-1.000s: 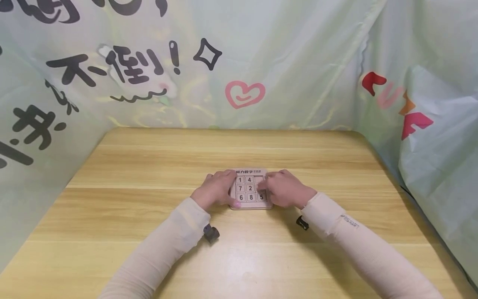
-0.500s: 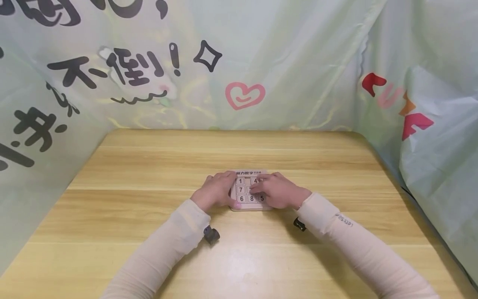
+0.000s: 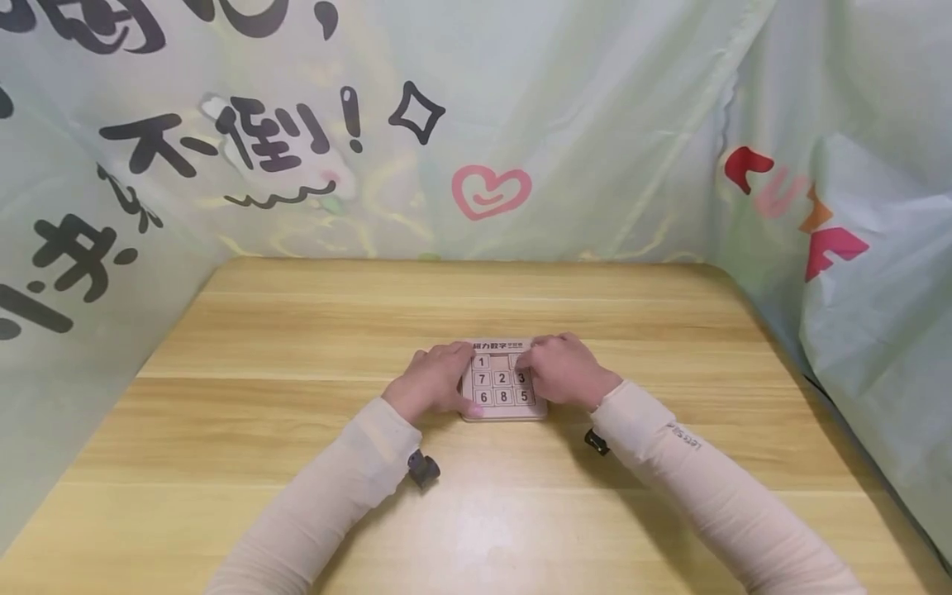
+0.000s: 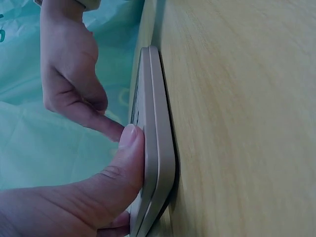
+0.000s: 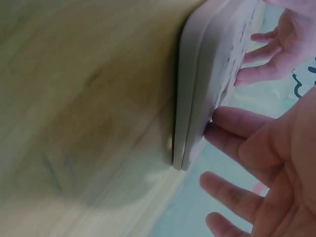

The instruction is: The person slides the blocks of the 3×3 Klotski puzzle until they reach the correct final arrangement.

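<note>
A pale pink number sliding puzzle [image 3: 506,413] lies flat on the wooden table. Its tiles show 1 on top, 7, 2, 3 across the middle and 6, 8, 5 below. The vacant slot [image 3: 500,362] is at top centre; the top right tile is mostly hidden by fingers. My left hand [image 3: 431,380] holds the puzzle's left side, its thumb [image 4: 118,168] on the near corner. My right hand [image 3: 568,372] reaches over the right side, with fingertips at the top right tile. In the right wrist view two fingers [image 5: 242,123] meet the puzzle face, while the others extend loosely beside it.
The wooden table [image 3: 476,512] stretches around the puzzle on all sides. A pale green printed curtain [image 3: 595,124] stands behind and at both sides. Small black devices [image 3: 424,469] sit at both wrists.
The 4 tile has slid from top centre to the right, leaving the slot at top centre. My right hand has gone in over the puzzle and back right, uncovering 2 and 3. The left hand stays.
</note>
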Available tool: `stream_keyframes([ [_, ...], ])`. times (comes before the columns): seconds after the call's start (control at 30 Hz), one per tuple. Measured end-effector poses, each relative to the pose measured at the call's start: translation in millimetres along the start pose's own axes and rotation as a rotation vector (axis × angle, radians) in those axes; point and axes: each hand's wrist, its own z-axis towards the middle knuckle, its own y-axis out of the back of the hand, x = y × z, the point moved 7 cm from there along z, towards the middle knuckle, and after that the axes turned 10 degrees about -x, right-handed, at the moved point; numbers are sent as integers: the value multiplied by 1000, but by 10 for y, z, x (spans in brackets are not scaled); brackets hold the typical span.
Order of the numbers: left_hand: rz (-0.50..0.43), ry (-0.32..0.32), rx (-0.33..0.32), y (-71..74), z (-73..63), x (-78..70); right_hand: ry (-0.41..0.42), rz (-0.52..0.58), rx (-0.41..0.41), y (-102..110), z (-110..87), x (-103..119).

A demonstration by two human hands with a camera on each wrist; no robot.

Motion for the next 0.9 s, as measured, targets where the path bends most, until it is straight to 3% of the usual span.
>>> stream_keyframes([
  [0.17,2,-1,2,-3,-3,9,95,64,45,-37,-42,103],
  [0.33,3,0,-5,-6,3,18,31,-46,120,-88,-28,86],
  [0.43,2,1,-5,-10,9,18,6,-58,138,-104,-18,79],
  [0.53,-2,-1,2,-18,14,7,17,-37,98,-94,-34,100],
  [0.67,-5,-5,5,-18,13,0,107,11,12,-66,-75,219],
  [0.8,11,-13,-6,-10,17,-6,193,36,20,-69,-111,357],
  [0.9,15,-12,-9,-1,12,0,191,-4,-5,-38,-92,377],
])
